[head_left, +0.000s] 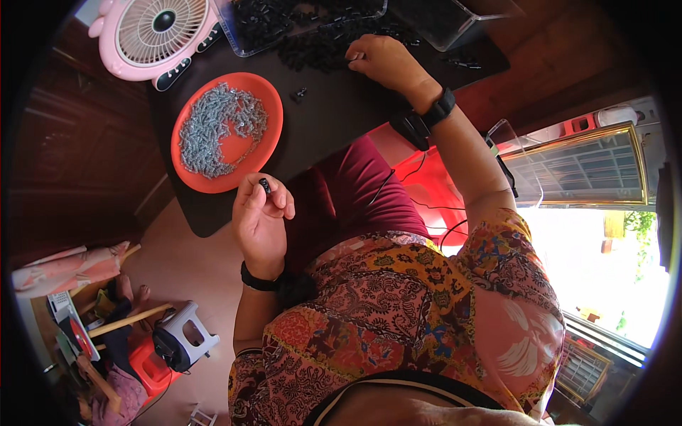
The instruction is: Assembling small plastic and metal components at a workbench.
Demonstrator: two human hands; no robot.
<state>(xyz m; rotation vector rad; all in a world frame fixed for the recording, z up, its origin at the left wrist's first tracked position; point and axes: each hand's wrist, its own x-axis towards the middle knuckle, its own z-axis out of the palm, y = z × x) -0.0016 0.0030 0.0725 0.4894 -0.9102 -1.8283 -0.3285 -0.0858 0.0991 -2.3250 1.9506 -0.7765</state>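
My left hand (263, 220) is raised just below the orange-red plate, palm up. A small black plastic piece (265, 185) is pinched between its thumb and fingers. Screws, silvery and small, (199, 142) are heaped on the plate (273, 106), leaving a bare patch in its middle. At the far side of the dark table, my right hand (389, 65) is beside a pile of small black pieces (312, 53). Its fingers are curled together, and whatever is between them is hidden. One or two loose black pieces (298, 94) lie between the plate and the pile.
A pink fan (114, 46) stands at the far left of the dark table (334, 106). Clear plastic bins (245, 50) with black pieces sit along the far edge. Cables hang on the right by a red stool-like surface (447, 213). Another person (124, 383) sits at lower left.
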